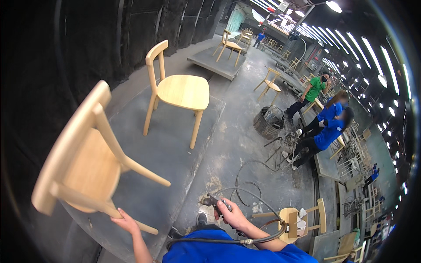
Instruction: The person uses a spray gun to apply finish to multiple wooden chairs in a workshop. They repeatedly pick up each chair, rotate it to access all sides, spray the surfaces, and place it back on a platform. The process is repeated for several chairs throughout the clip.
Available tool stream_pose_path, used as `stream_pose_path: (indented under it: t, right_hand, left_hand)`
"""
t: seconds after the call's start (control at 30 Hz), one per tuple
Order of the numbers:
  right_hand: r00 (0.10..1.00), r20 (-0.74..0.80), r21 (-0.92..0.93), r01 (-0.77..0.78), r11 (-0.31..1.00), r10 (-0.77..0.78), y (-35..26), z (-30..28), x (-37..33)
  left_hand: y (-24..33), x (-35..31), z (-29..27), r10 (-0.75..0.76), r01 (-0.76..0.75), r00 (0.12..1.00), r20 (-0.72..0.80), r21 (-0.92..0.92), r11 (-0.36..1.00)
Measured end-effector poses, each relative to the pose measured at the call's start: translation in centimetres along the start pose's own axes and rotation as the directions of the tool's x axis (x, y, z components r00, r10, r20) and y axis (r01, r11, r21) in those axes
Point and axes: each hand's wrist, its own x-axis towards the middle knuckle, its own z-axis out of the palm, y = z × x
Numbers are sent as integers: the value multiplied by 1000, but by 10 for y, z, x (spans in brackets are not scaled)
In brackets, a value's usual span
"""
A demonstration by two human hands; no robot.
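Note:
A pale wooden chair (94, 168) with a curved backrest is at the left, over the edge of a low grey platform (162, 144). My left hand (127, 222) is closed round the lower part of one of its legs, near the front. In my right hand (234, 217) is a dark spray gun (215, 202), its nozzle pointing left. A hose (210, 241) runs from it past my right forearm and across my blue clothing. A second wooden chair (184, 91) stands upright on the platform beyond the first, apart from both hands.
Beside my right arm stands a chair (289, 219) with a small box on its seat. Hoses loop over the floor (250, 188). A metal bin (268, 122) and several people (326, 131) are at the right. Another platform (219, 61) bears a chair farther off. A dark wall runs along the left.

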Motion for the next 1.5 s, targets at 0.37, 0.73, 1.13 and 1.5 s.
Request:
stream_pose_path:
  t: [0.37,0.73,1.13,1.5]
  right_hand:
    - [995,-40,11,-93,996,94,7,-48,4]
    - [987,118,207,-129,970,106,53,-142,31]
    - [983,161,-183,118,976,-88,110,-297,85]
    - [984,132,-141,136,981,-118,120,-362,52]
  left_hand:
    - [-66,-27,53,-31,44,986,164,-78,996]
    - [-3,-76,20,-343,143,649,680,333,932]
    - [359,-374,128,686,-598,51,726,-528,603]
    - [395,-459,172,656,-525,-263,707,-676,517]
